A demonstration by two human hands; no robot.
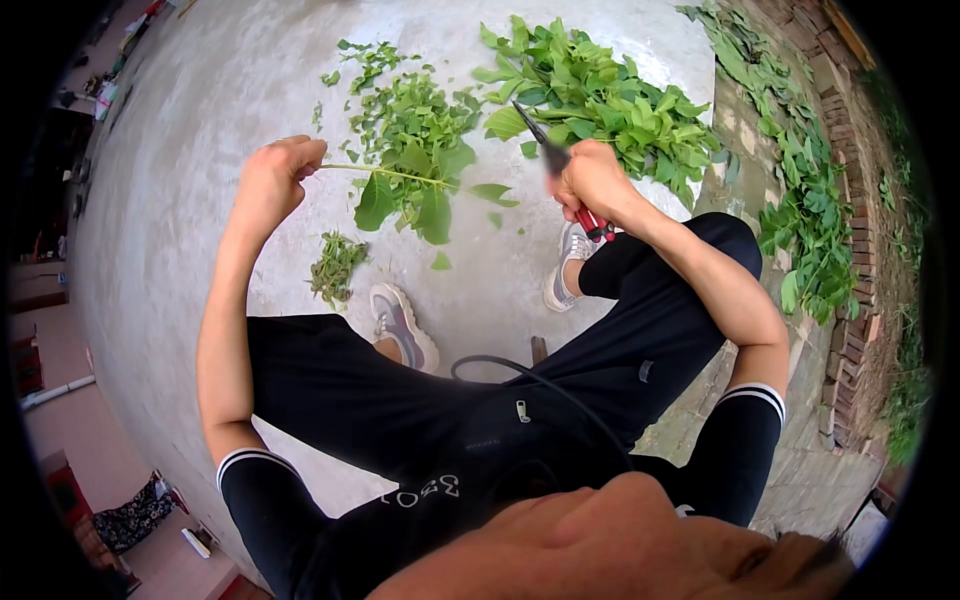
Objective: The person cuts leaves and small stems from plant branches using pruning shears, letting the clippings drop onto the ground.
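Observation:
My left hand (280, 178) is closed on the end of a leafy stem (392, 173), pinched between thumb and fingers. The stem points right, with several large green leaves hanging from it. My right hand (592, 182) is wrapped around pruning shears (540, 135) with dark pointed blades and red handles. Their tips aim up and left, apart from the stem. Beneath and behind the stem lies a pile of cut leaf pieces (410, 118). Beyond my right hand a bigger heap of leafy sprigs (600, 90) rests on the concrete.
A small bunch of stripped stalks (338, 268) lies near my left shoe (402, 325). My right shoe (570, 262) is below the shears. More greenery (805, 205) lies along the brick edging (858, 215) at the right. A black cable or strap (545, 378) curves over my lap.

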